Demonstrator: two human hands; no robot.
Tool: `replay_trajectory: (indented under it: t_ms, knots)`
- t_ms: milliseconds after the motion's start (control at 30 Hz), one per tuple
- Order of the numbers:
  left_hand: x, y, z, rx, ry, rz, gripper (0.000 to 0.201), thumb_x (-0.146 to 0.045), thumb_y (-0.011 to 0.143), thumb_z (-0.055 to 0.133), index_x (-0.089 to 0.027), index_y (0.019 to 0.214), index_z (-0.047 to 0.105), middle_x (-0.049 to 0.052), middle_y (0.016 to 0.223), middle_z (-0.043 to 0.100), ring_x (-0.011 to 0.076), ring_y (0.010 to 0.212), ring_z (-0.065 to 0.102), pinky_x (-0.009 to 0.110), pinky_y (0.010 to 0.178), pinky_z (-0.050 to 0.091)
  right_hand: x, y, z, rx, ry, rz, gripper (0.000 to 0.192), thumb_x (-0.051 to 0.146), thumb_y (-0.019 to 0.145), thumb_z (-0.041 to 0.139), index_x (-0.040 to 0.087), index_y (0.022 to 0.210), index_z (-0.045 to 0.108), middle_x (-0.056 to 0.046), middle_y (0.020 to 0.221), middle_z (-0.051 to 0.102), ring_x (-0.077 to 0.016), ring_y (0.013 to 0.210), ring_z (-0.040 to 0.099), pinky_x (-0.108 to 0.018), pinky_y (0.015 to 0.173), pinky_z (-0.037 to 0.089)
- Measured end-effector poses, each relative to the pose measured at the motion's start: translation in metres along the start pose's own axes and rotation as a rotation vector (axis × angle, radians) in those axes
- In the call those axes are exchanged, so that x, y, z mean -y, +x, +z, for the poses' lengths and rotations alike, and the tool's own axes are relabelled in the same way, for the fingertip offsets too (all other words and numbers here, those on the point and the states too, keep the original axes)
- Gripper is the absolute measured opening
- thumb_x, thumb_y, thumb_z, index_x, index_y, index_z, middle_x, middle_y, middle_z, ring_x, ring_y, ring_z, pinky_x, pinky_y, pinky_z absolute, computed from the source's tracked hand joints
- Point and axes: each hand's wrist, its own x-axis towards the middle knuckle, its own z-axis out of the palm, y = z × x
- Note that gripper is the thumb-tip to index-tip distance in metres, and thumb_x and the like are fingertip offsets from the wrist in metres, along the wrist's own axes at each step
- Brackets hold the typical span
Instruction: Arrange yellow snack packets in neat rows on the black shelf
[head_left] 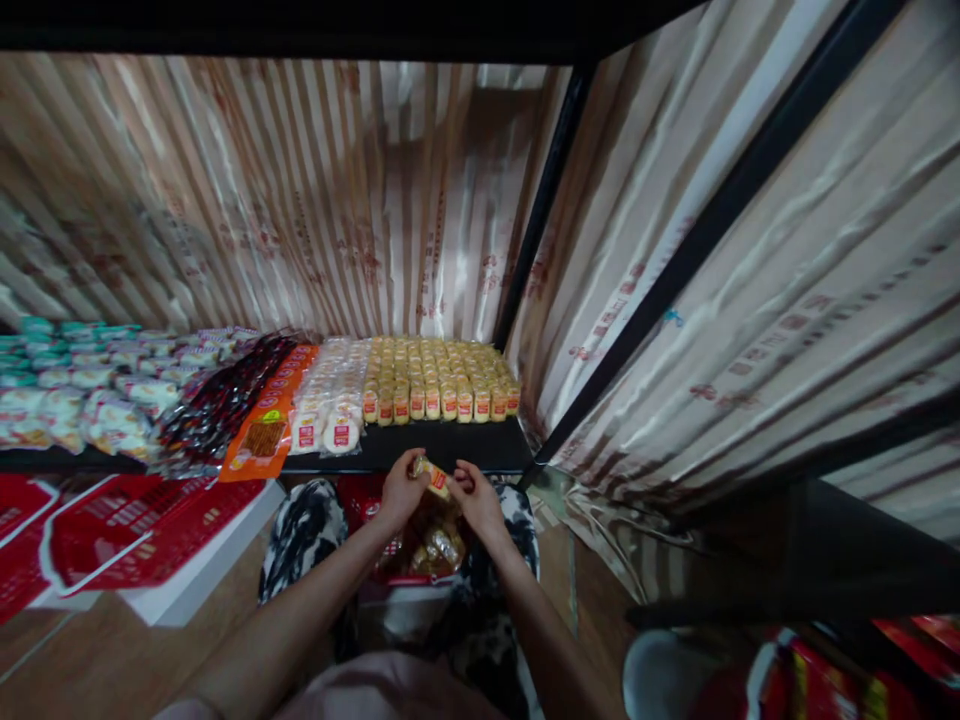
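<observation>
At the far left, turquoise packets point(45, 352) stand on the black shelf point(442, 446), followed by white packets point(154, 392) and a heap of dark packets point(225, 400). Red boxes point(150, 525) lie below. An orange packet point(262, 435) overhangs the front edge of the shelf; beside it are clear packets with round white contents point(341, 430).

Next come close rows of small yellow packets point(433, 400), labels facing forward, with a bare strip of shelf before them. Below this strip, the left hand point(403, 490) is clamped on one end of a single labelled packet point(437, 480), held tilted above a red container point(415, 580) of shiny wrapped pieces point(441, 550). The right hand point(480, 503) is at the packet's other end, fingers bent; whether it grips cannot be told.

The step in hand is judged to be handling this one packet between both hands, clear of the shelf. The next move calls, in this judgement, for a secure fingertip hold and control of the packet's angle, without brushing the front row. A black post point(544, 200) stands at the right.
</observation>
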Motion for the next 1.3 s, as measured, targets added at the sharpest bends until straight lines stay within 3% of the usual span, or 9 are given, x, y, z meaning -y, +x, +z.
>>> replay_trajectory:
  t_ms: [133, 300, 567, 800, 1100, 1300]
  knots:
    - [-0.01, 0.019, -0.002, -0.025, 0.124, 0.08, 0.043, -0.012, 0.069, 0.056, -0.018, 0.112, 0.053, 0.003, 0.095, 0.061, 0.0133, 0.077, 0.057, 0.025, 0.075, 0.044, 0.01, 0.015, 0.002, -0.01, -0.221, -0.181, 0.044, 0.035, 0.073, 0.059, 0.02, 0.114, 0.059, -0.006, 0.096, 0.062, -0.0134, 0.067, 0.057, -0.032, 0.074, 0.049]
    - [-0.029, 0.039, 0.007, -0.016, 0.257, 0.121, 0.031, -0.014, 0.072, 0.055, -0.019, 0.102, 0.054, 0.001, 0.09, 0.061, 0.0124, 0.072, 0.054, 0.024, 0.073, 0.043, 0.021, 0.03, 0.003, 0.003, -0.312, -0.303, 0.036, 0.031, 0.077, 0.055, 0.017, 0.109, 0.061, -0.01, 0.103, 0.06, -0.0153, 0.07, 0.057, -0.032, 0.072, 0.05]
    - [-0.035, 0.084, 0.038, 0.002, 0.37, 0.226, 0.033, -0.012, 0.076, 0.052, -0.019, 0.108, 0.057, 0.002, 0.097, 0.06, 0.0113, 0.069, 0.052, 0.025, 0.076, 0.044, 0.016, 0.063, 0.003, -0.077, -0.315, -0.292, 0.033, 0.024, 0.08, 0.046, 0.017, 0.111, 0.057, -0.011, 0.106, 0.055, -0.0146, 0.075, 0.06, -0.028, 0.065, 0.052]
    - [-0.038, 0.113, 0.057, -0.011, 0.484, 0.241, 0.039, -0.013, 0.079, 0.051, -0.019, 0.116, 0.058, 0.008, 0.108, 0.051, 0.0172, 0.093, 0.055, 0.028, 0.087, 0.044, 0.007, 0.089, 0.005, -0.09, -0.3, -0.283, 0.037, 0.018, 0.079, 0.044, 0.017, 0.114, 0.055, -0.013, 0.105, 0.055, -0.0163, 0.077, 0.06, -0.029, 0.065, 0.054]
    - [-0.031, 0.129, 0.065, -0.013, 0.626, 0.278, 0.04, -0.018, 0.083, 0.048, -0.02, 0.122, 0.055, 0.01, 0.111, 0.045, 0.0206, 0.101, 0.052, 0.031, 0.089, 0.044, -0.002, 0.105, 0.011, -0.09, -0.321, -0.303, 0.039, 0.015, 0.079, 0.04, 0.016, 0.115, 0.053, -0.012, 0.105, 0.054, -0.0155, 0.078, 0.059, -0.029, 0.069, 0.054]
    - [-0.024, 0.132, 0.066, -0.035, 0.562, 0.341, 0.037, -0.017, 0.084, 0.048, -0.02, 0.121, 0.051, 0.009, 0.11, 0.046, 0.021, 0.103, 0.051, 0.033, 0.089, 0.045, -0.009, 0.113, 0.009, -0.152, -0.375, -0.316, 0.042, 0.015, 0.08, 0.038, 0.016, 0.119, 0.051, -0.013, 0.104, 0.055, -0.0181, 0.087, 0.058, -0.031, 0.074, 0.052]
